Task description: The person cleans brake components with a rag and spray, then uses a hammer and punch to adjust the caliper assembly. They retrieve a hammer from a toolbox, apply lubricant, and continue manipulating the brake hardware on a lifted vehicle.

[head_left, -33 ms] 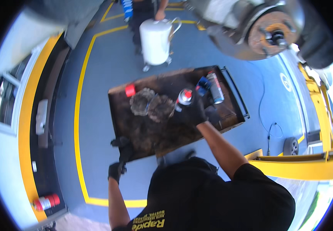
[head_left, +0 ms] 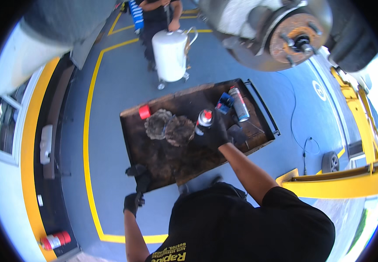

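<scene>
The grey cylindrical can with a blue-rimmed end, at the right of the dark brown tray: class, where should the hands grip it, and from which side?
Probably around the middle of the grey cylindrical can, coming from above and the person's right: its long, straight body appears to lie on its side, and the dark-blue boxy item crowds its left.

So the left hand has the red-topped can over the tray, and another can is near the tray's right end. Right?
Not quite: the head view shows the right hand has the red-topped can over the tray. Another can is indeed near the tray's right end.
</scene>
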The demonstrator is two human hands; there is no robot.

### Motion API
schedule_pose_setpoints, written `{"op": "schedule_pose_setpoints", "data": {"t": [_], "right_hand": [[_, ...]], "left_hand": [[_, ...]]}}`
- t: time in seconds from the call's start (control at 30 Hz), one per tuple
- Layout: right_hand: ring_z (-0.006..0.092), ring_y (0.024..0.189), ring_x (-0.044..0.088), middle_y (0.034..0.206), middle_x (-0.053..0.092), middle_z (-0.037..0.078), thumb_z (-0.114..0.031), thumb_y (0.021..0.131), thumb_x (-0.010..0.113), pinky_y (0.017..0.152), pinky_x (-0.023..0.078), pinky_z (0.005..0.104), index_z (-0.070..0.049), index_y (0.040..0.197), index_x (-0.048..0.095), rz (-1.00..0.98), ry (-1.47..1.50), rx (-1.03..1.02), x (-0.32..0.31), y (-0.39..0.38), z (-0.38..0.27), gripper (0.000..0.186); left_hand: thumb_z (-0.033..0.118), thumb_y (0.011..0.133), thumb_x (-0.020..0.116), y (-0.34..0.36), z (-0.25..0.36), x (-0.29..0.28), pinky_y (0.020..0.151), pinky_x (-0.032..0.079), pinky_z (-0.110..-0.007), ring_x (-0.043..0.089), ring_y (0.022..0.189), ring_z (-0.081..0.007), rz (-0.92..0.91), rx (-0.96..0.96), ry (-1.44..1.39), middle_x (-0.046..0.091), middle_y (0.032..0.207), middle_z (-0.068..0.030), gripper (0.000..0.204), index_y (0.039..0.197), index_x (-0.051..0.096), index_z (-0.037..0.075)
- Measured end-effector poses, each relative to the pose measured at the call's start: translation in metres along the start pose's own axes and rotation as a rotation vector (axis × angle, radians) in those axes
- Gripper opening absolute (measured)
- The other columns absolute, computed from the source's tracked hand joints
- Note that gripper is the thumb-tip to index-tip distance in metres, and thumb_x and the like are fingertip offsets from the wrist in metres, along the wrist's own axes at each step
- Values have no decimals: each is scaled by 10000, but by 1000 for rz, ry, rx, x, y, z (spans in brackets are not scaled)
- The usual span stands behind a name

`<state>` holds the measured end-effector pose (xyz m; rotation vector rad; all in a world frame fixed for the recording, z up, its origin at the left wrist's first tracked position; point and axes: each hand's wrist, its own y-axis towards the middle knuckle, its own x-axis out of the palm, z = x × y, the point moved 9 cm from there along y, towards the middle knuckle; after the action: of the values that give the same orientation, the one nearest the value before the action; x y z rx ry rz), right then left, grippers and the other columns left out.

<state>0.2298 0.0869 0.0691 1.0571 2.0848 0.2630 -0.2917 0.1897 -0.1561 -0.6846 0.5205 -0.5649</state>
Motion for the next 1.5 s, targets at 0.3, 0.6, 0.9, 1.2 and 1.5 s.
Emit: {"op": "schedule_pose_setpoints", "data": {"t": [0.3,0.6,0.9,1.2,1.5], "right_hand": [[466,1238,575,1374,521,249,-174,791,848,1002,509,509,-84,1459,429,-213,-126,122,-5,0,22,794],[289,1060,695,1138,694,120,-60,901,725,891,553,388,-43,1133,683,-221,178,112,-175,-7,-2,237],[235,847,703,938,692,139,58,848,719,783,555,348,-14,1104,678,-212,28,-388,-284,51,-168,269],[304,1291,561,1363,628,63,-145,711,859,1087,423,494,-205,1231,718,-11,-1010,-1151,-186,130,-380,542],[263,1268,554,1298,642,13,-196,622,869,1079,401,505,-245,1174,716,-50,-1105,-1158,-171,162,-382,574]], "left_hand": [[278,1006,668,-97,276,71,807,529,-316,664,893,-173,-313,528,451,724,985,-98,309,1133,683,-3],[285,1010,587,-147,661,188,1034,531,-475,642,1235,-325,-821,1276,-583,637,1359,-193,516,1426,535,-15],[216,1035,554,-129,672,221,1012,584,-424,656,1212,-251,-1225,1259,-1099,625,1361,-130,432,1421,521,25],[116,963,620,-140,680,178,752,511,-235,662,869,-102,-666,1440,-469,716,941,-48,269,1207,678,17],[46,889,685,-143,702,184,756,508,-255,653,859,-112,-925,1405,-371,692,983,-45,299,1183,644,6]]}}
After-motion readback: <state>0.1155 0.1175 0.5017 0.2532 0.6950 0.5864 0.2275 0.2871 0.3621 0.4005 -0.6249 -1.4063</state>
